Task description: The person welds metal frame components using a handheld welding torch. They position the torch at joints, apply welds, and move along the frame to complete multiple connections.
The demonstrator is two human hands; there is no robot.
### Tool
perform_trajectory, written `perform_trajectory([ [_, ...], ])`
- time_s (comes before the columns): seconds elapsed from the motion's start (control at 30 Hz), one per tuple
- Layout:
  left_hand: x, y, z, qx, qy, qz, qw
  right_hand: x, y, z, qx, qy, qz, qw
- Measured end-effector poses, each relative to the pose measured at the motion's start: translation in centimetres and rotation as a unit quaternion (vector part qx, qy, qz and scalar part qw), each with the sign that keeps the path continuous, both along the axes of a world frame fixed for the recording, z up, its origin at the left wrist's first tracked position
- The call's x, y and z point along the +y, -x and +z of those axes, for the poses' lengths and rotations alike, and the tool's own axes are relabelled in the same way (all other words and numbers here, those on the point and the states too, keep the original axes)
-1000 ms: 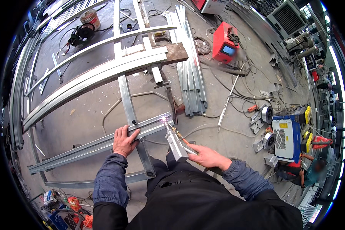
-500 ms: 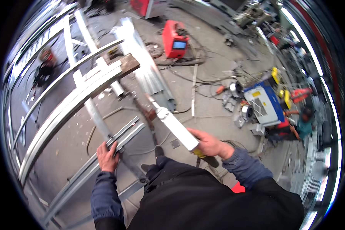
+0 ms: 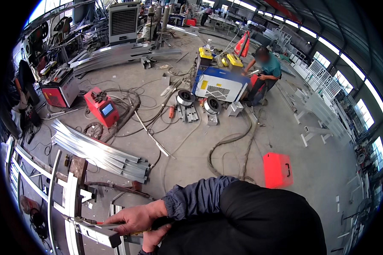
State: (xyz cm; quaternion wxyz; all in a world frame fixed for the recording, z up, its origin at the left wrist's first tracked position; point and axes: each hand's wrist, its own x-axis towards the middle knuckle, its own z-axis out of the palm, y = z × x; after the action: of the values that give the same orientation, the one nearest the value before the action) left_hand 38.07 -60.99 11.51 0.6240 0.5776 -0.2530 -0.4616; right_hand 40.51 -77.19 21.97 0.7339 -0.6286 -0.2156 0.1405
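One grey torch point(image 3: 98, 233), R hand point(image 3: 134, 218) curled round it, nearer L hand point(image 3: 154, 239) than b4, latter part-hidden, can't tell grip.

Windows point(image 3: 365, 114) glow brightly at right, metal strips point(image 3: 100, 151) glare, and fisheye distortion bends the outer edges.

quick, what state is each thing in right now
right hand, gripping the torch
left hand, partly hidden, hold unclear
torch, held, no spark showing
red machine, screen lit
blue-and-white machine, on or off unclear
wire spools, wound
metal profiles, lying in a pile
red case, looks shut
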Motion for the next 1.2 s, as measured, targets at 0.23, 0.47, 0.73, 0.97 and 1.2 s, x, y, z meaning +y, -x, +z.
perform_trajectory([
  [0.23, -2.3, -1.1, 0.4, -0.044, 0.001, 0.093, 0.995, 2.6, -3.4, 2.1, -0.247, 0.15, -0.021, 0.957],
  [0.47, -10.1, -7.9, 0.0, -0.109, -0.095, 0.192, 0.971, 1.8, -9.5, 1.7, -0.302, 0.088, 0.09, 0.945],
  [0.73, -19.6, -19.6, -0.7, -0.141, -0.158, 0.273, 0.939, -4.4, -19.9, -1.4, -0.24, 0.093, 0.07, 0.964],
  [0.97, -29.6, -26.9, -0.4, -0.171, -0.157, 0.261, 0.937, -6.4, -24.4, -6.5, -0.287, 0.027, 0.099, 0.952],
  [1.2, -34.7, -30.9, 0.7, -0.205, -0.171, 0.232, 0.935, -10.9, -27.6, 0.8, -0.283, 0.074, 0.218, 0.931],
])
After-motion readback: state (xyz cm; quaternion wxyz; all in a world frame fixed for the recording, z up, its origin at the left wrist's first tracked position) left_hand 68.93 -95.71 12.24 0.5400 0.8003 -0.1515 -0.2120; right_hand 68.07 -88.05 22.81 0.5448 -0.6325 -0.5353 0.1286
